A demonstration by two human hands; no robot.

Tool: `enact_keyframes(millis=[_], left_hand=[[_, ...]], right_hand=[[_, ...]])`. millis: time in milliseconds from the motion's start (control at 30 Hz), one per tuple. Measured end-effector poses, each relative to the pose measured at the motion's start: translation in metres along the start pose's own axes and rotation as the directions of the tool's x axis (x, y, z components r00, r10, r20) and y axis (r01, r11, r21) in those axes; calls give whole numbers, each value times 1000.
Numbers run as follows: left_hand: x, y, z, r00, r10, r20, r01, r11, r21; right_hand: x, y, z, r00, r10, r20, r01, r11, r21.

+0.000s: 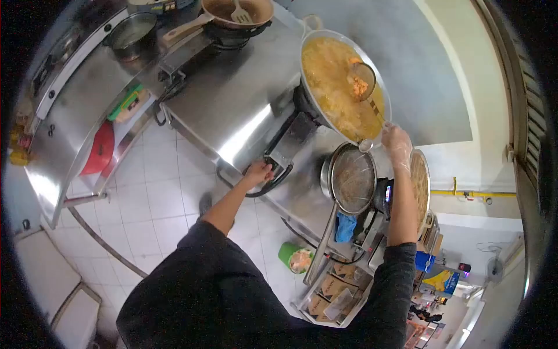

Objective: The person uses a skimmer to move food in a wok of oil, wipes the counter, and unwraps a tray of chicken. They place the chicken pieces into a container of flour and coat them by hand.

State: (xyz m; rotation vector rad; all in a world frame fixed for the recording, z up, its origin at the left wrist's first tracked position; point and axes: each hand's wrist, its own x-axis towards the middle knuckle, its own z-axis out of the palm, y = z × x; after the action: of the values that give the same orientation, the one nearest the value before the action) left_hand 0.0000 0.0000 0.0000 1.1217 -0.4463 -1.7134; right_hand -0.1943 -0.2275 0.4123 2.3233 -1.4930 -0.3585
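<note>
My right hand (397, 145), in a clear plastic glove, is closed round the handle of a skimmer (364, 78). The skimmer's round head is over a large wok (317, 104) of bubbling yellow oil, with orange fried pieces (359, 87) in and beside it. At the front edge of the steel stove, my bare left hand (260, 173) has its fingers closed at the burner's control knob (270, 163); the fingertips partly cover it. Close to my right forearm, a long-handled mesh strainer (353, 179) rests on a metal pot (326, 173).
A pan (247, 14) with a slotted turner (240, 13) sits at the far burner, and a dark pot (132, 35) on the left counter. Below are a green bin (288, 253) and cardboard boxes (333, 287). A blue cloth (345, 227) lies near the strainer. A hose crosses the tiled floor.
</note>
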Motion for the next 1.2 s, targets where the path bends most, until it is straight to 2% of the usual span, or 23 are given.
enact_keyframes(millis=[67, 100, 167, 267, 333, 400, 500, 533, 567, 600, 633, 667, 700, 733, 767, 800, 833, 867, 967, 1067, 1100, 1167, 1200], left_hand=[[-5, -16, 27, 1000, 3, 4, -3, 999, -34], [30, 39, -52, 997, 74, -24, -72, 995, 73], [8, 22, -24, 999, -16, -39, 14, 999, -40], [8, -1, -13, 997, -34, -63, 30, 997, -73], [10, -5, -11, 998, -21, -66, 16, 997, -81], [10, -7, -10, 996, -91, -18, 87, 985, -148], [14, -12, -13, 990, -136, 49, 142, 972, -188], [12, -4, -12, 988, -137, 71, 149, 970, -195], [9, 3, -11, 978, -176, 110, 203, 924, -323], [16, -3, -14, 976, -141, 168, 193, 918, -347], [24, -8, -18, 970, -104, 220, 183, 907, -379], [28, -1, -23, 949, -202, 242, 264, 930, -256], [18, 14, -22, 951, -176, 255, 247, 928, -278], [16, 22, -23, 948, -158, 277, 222, 951, -217], [15, 22, -25, 945, -146, 292, 199, 967, -160], [19, 24, -26, 932, -180, 314, 232, 963, -137], [22, 22, -27, 917, -214, 336, 264, 958, -112], [11, 40, -28, 927, -187, 325, 220, 973, -69], [15, 41, -23, 909, -276, 313, 328, 936, -130], [4, 59, -23, 955, -188, 227, 209, 975, -71], [4, 53, -16, 954, -228, 195, 251, 962, -106], [18, 38, -13, 946, -292, 138, 312, 938, -150], [12, 50, -16, 967, -221, 128, 223, 975, 4]], right_hand=[[-14, -4, -11, 993, -19, -118, -1, 986, -166], [-1, -44, 14, 962, 61, -266, -80, 995, -60], [-26, -35, 18, 958, 48, -284, -81, 991, -106], [-74, -23, -8, 976, 99, -191, -126, 983, -134], [-93, -11, -17, 949, 197, -248, -222, 972, -78], [-107, -9, -35, 932, 266, -248, -276, 961, -8], [-88, 8, -24, 920, 286, -269, -311, 948, -58], [-74, 14, -19, 933, 287, -217, -318, 940, -122], [-61, 20, -15, 949, 285, -134, -295, 954, -60], [-50, 20, -18, 961, 273, -49, -273, 962, 1], [-36, 22, -19, 969, 245, 39, -247, 967, 60], [-9, 77, 18, 947, -280, 160, 288, 957, -31], [7, 92, 14, 889, -423, 175, 428, 904, 10], [16, 96, 8, 802, -564, 199, 564, 824, 61], [16, 87, -7, 889, -254, 381, 61, 890, 452], [16, 78, -22, 855, 91, 510, -460, 585, 668], [30, 71, -28, 782, 188, 593, -604, 459, 651], [40, 72, -31, 731, 205, 651, -662, 445, 603], [63, 69, -27, 625, 215, 751, -753, 422, 505], [67, 7, -54, 510, 340, 790, -844, 377, 382], [63, 6, -42, 537, 349, 768, -834, 358, 421], [67, -16, -53, 499, 319, 805, -863, 266, 430], [67, -11, -48, 502, 309, 808, -862, 251, 440]])
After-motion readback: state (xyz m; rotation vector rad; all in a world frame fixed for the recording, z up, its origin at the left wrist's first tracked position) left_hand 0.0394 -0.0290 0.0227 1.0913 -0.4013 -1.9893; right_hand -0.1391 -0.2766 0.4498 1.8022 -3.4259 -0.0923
